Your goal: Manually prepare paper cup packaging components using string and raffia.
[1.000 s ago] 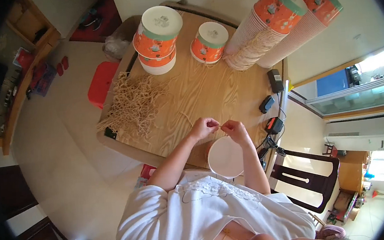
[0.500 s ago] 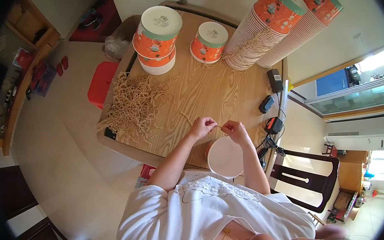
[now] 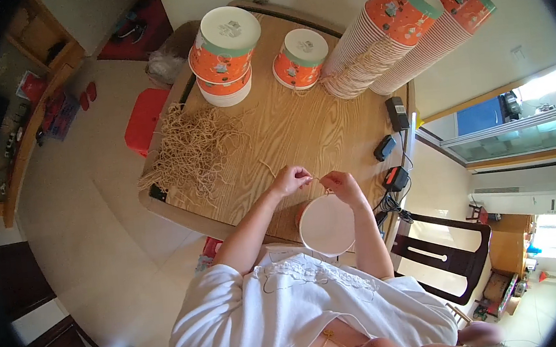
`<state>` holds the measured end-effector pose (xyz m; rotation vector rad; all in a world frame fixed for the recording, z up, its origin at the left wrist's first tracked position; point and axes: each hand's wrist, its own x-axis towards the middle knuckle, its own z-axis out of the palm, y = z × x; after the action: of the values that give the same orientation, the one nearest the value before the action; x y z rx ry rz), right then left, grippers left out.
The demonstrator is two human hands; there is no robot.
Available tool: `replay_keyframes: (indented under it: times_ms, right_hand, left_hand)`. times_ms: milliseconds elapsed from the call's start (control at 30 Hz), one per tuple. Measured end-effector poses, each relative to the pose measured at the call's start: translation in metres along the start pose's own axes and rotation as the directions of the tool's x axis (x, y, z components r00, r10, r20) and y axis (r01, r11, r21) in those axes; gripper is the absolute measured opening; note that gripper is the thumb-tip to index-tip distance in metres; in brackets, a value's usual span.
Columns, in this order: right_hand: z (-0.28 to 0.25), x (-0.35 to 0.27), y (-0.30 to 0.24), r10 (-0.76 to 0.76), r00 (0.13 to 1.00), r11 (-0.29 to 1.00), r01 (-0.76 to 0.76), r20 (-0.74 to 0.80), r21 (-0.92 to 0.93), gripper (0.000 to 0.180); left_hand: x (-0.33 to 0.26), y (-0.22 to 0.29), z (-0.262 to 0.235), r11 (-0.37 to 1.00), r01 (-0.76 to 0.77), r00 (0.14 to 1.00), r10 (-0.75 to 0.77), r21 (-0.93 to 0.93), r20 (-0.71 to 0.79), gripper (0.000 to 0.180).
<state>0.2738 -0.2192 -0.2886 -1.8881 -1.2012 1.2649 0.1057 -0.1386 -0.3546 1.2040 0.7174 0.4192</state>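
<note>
In front of my chest, at the table's near edge, is an orange paper bucket with a white round face turned up toward me. Just beyond it my left hand pinches a thin strand of tan cord. My right hand, close beside it above the bucket's far rim, has its fingers closed on the same strand. Part of the cord is hidden by the fingers. To the left lies a tangled heap of tan cords, and one loose piece of cord rests near my left hand.
Upside-down orange buckets stand at the back left, with a shorter upturned bucket beside them. Two tall leaning bucket stacks rise at the back right. Black adapters with cables line the right edge, near a dark chair.
My hands have drawn slightly apart, and a little more of the cord shows between them. The bucket stays in about the same place.
</note>
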Motion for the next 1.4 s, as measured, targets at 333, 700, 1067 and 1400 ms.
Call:
replay_keyframes:
  times_ms: [333, 700, 1067, 1400]
  right_hand:
    - [-0.013, 0.028, 0.010, 0.249, 0.938, 0.934, -0.299, 0.241, 0.198, 0.021]
    - [-0.014, 0.021, 0.007, 0.299, 0.899, 0.879, -0.390, 0.320, 0.274, 0.019]
    - [-0.021, 0.008, 0.008, 0.316, 0.888, 0.907, -0.386, 0.333, 0.168, 0.019]
    - [-0.020, 0.010, 0.019, 0.394, 0.837, 0.817, -0.509, 0.379, 0.273, 0.022]
  left_hand:
    - [0.016, -0.009, 0.020, 0.970, -0.119, 0.973, 0.157, 0.213, -0.168, 0.008]
    - [0.016, -0.004, 0.027, 0.890, -0.199, 0.939, 0.292, 0.409, -0.179, 0.006]
    - [0.013, -0.021, 0.023, 0.688, -0.520, 0.827, 0.554, 0.506, 0.096, 0.020]
    - [0.016, -0.013, 0.032, 0.869, -0.226, 0.963, 0.269, 0.440, -0.037, 0.010]
